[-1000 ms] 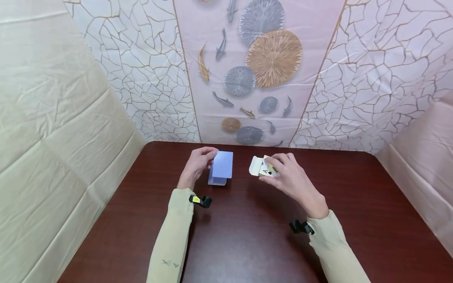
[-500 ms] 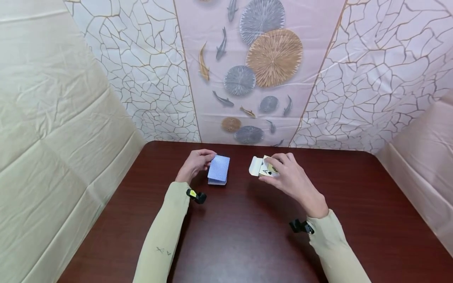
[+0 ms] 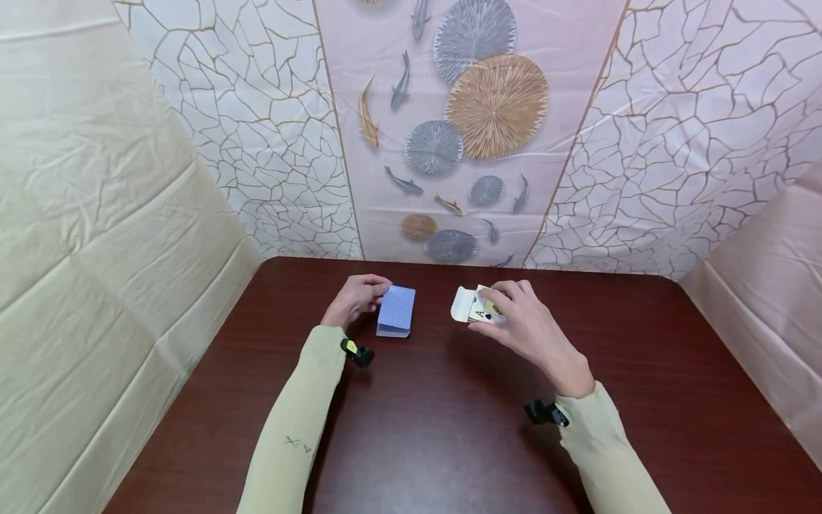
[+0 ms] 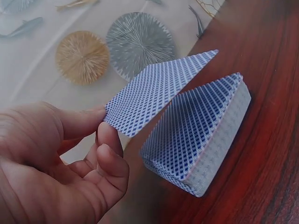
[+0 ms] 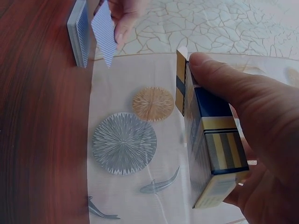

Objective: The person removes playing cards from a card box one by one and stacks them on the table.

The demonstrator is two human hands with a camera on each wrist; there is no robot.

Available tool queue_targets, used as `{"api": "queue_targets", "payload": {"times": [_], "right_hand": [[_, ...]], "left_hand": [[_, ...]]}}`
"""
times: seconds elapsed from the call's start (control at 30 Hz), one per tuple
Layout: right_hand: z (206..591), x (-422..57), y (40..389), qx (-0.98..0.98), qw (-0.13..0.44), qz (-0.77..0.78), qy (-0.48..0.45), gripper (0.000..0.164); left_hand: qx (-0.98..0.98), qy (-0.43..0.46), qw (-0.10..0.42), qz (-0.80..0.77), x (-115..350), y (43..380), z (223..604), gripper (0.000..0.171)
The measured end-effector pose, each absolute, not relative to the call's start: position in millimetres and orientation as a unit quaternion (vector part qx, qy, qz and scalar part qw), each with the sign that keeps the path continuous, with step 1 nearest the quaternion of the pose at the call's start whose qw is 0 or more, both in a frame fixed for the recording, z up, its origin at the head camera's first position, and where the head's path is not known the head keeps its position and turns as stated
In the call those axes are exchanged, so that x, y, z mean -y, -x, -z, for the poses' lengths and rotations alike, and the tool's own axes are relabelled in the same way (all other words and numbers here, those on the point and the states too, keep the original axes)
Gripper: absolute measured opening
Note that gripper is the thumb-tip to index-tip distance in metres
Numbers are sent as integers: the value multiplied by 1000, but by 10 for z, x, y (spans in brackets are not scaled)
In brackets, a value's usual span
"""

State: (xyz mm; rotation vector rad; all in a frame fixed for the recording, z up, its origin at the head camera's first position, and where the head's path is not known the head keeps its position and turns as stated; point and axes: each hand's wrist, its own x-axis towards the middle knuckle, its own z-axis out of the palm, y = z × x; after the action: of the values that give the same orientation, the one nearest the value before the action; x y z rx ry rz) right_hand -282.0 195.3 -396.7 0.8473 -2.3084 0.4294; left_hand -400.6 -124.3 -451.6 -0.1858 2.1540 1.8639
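Between thumb and fingers my left hand (image 3: pixel 357 298) pinches one playing card (image 4: pixel 159 86) by its corner. Its blue patterned back faces up, and it hovers just over a squared deck of playing cards (image 4: pixel 187 135) lying on the table. A narrow gap shows between card and deck in the left wrist view. To the right, my right hand (image 3: pixel 523 318) grips a card box (image 5: pixel 219 135) above the table, thumb on one side and fingers on the other. Its white flap (image 3: pixel 462 304) stands open toward the left. An ace (image 3: pixel 481 313) shows at the box's open end.
The dark red-brown table (image 3: pixel 424 421) stretches toward me and to both sides. A patterned cloth wall (image 3: pixel 424 93) rises behind its far edge, and pale cloth hangs at left and right. Each wrist carries a small black camera (image 3: pixel 356 353).
My left hand has brought the card down and slightly left, from well above the deck to just over it. The right hand and card box have stayed nearly still.
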Motion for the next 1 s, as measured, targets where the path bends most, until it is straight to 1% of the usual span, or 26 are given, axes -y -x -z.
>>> {"api": "queue_targets", "payload": {"times": [0.3, 0.43, 0.63, 1.0], "right_hand": [[3953, -1957, 2811, 877, 316, -164, -322, 59], [3944, -1959, 2802, 880, 311, -165, -320, 59], [3941, -1955, 2802, 882, 305, -167, -319, 59], [3930, -1960, 2794, 882, 297, -185, -315, 58]], "left_hand": [[-757, 82, 146, -631, 1248, 3997, 4573, 17], [-763, 80, 139, -627, 1245, 3998, 4612, 18], [-787, 64, 113, -603, 1244, 3986, 4681, 19], [-850, 48, 72, -520, 1205, 3949, 4715, 15]]}}
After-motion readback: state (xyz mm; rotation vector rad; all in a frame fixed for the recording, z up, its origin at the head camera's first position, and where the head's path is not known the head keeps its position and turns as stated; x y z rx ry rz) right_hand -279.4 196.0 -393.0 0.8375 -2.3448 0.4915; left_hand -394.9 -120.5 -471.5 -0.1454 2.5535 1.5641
